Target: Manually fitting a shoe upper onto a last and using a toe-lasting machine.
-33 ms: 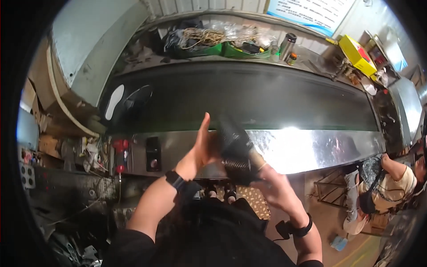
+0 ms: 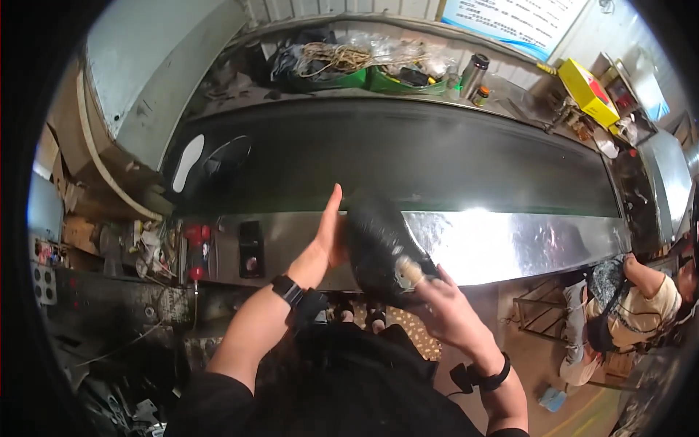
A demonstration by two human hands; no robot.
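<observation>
In front of me, over the near edge of the metal ledge, a black shoe (image 2: 375,237) is held up at a tilt, its surface toward me smeared with shiny pale marks. My left hand (image 2: 325,244) supports it from the left, thumb pointing up and fingers hidden behind it. Between the fingers of my right hand (image 2: 444,302) is a short pale brush-like piece (image 2: 409,271), whose tip meets the lower part of the shoe. Exactly what this piece is, I cannot make out through the blur.
A dark conveyor belt (image 2: 437,156) runs beyond the metal ledge (image 2: 510,244), carrying a white insole (image 2: 191,164) and a black piece (image 2: 227,156). A red-handled tool (image 2: 195,251) and black case (image 2: 251,249) lie left. Another person (image 2: 641,306) sits at right.
The shoe has turned in my hands, so a broader face of it shows. My right hand has shifted slightly, bringing the pale piece over this face. My left hand has barely moved.
</observation>
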